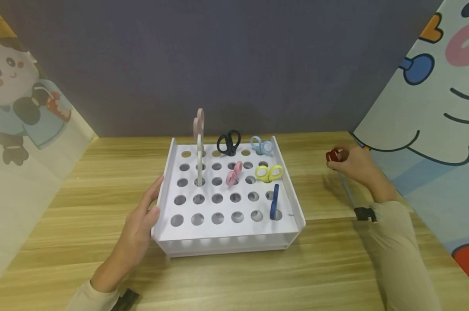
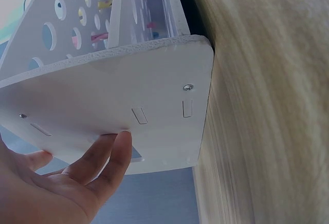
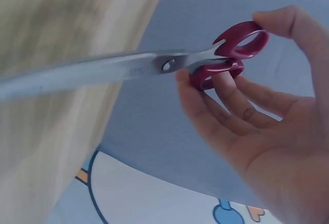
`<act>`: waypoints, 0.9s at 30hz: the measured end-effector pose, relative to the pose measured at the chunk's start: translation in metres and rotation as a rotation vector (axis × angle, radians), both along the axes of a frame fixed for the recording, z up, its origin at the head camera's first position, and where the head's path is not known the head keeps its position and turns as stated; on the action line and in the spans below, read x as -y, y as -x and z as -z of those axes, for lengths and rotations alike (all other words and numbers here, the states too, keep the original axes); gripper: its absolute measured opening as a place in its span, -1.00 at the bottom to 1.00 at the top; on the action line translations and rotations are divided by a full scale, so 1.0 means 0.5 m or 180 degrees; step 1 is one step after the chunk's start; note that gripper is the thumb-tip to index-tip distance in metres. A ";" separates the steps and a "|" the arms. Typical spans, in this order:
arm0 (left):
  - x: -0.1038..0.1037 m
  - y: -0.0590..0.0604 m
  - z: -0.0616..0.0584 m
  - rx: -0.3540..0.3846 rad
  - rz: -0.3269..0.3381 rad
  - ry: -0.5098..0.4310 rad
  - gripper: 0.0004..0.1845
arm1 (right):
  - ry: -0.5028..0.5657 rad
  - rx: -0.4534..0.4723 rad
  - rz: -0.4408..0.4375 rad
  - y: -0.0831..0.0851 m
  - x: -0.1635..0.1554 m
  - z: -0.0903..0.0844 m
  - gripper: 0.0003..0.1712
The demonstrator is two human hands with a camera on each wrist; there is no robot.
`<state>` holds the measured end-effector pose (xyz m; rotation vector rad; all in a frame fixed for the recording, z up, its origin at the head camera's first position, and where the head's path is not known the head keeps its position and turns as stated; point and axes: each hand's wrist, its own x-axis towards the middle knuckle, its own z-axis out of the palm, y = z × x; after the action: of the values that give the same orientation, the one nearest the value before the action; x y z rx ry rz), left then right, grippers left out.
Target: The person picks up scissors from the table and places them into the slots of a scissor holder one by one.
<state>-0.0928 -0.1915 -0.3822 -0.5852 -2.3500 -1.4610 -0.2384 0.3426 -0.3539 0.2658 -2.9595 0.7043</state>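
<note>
My right hand (image 1: 356,166) pinches a pair of scissors with red handles (image 1: 332,156) above the table, right of a white perforated rack (image 1: 219,232). In the right wrist view, a finger sits in the lower ring and the thumb touches the upper one; the long metal blades (image 3: 128,67) point away from the hand. My left hand (image 1: 135,229) rests against the rack's left side. Its fingers touch the white side panel (image 2: 103,90) at a cut-out, partly hidden by the fingers themselves.
Standing in the rack are black scissors (image 1: 229,144), light blue scissors (image 1: 261,146), yellow scissors (image 1: 269,173), pink scissors (image 1: 234,173), dark blue scissors (image 1: 274,203), and two paler handles at left. A grey panel (image 1: 219,65) rises behind the wooden table (image 1: 122,172); cartoon walls flank it.
</note>
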 end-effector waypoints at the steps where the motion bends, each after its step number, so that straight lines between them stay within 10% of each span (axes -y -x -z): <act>1: 0.000 0.000 0.000 0.0005 0.0000 -0.0001 -0.39 | 0.0009 -0.0053 -0.0004 -0.002 0.002 -0.003 -0.28; 27: 0.005 0.002 0.004 0.0022 -0.0006 0.0227 -0.39 | 0.0367 -0.0680 -0.0100 -0.050 0.047 -0.065 -0.46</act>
<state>-0.0939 -0.1940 -0.3843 -0.5968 -2.4158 -1.3853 -0.2136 0.3189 -0.3213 0.3553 -2.7081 0.7930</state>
